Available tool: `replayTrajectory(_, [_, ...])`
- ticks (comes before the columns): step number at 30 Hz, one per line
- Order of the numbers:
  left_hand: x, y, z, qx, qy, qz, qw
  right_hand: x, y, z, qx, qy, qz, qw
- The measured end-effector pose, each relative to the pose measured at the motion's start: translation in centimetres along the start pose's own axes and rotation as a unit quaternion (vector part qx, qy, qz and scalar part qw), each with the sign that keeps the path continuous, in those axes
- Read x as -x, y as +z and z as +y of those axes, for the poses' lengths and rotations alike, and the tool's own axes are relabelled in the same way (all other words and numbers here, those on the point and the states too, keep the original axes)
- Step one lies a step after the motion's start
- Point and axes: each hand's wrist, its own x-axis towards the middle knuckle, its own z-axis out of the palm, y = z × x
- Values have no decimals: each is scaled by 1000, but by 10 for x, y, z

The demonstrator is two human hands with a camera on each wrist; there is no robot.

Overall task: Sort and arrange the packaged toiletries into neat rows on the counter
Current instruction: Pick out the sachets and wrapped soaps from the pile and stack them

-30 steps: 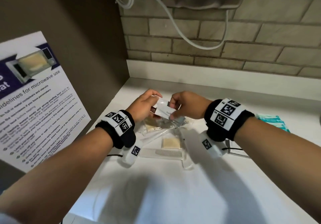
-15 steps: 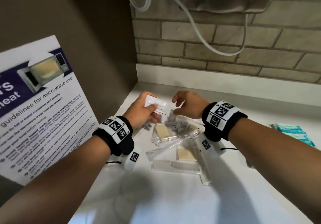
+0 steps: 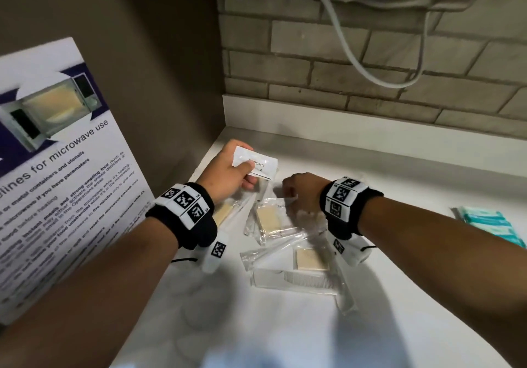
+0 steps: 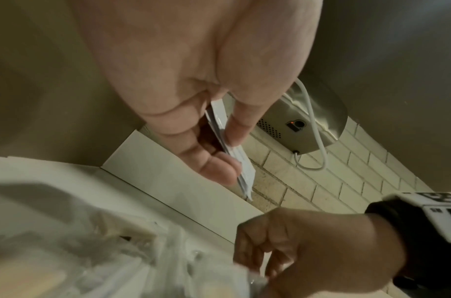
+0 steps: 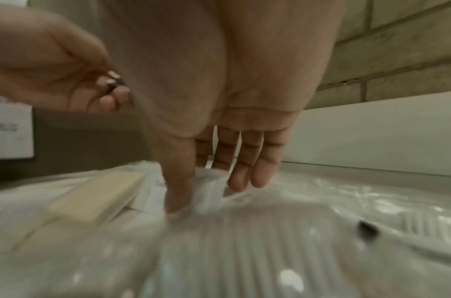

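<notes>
My left hand holds white toothpaste sachets above the back left of the white counter; the left wrist view shows the sachets pinched flat between thumb and fingers. To its right, my right hand reaches down into the pile, and its thumb and forefinger pinch a small white packet. The pile holds clear packets with beige soap squares and a wrapped comb. Another soap packet lies partly under my left wrist.
Teal packets lie at the counter's right edge. A microwave poster leans on the left wall. A brick wall with a white upstand closes the back, and a white cable hangs from a wall unit above.
The right hand let go of the sachet that both hands held and dropped into the pile. The left hand kept the sachets and carried them left and back.
</notes>
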Motion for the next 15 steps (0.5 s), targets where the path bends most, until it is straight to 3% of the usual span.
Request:
replayTrajectory(6, [-2, 9, 6, -5, -5, -10, 1000, 7, -29, 30, -34, 56, 59, 996])
replayTrajectory(15, [2, 25, 14, -6, -21, -47, 999, 20, -12, 30, 60, 14, -28, 998])
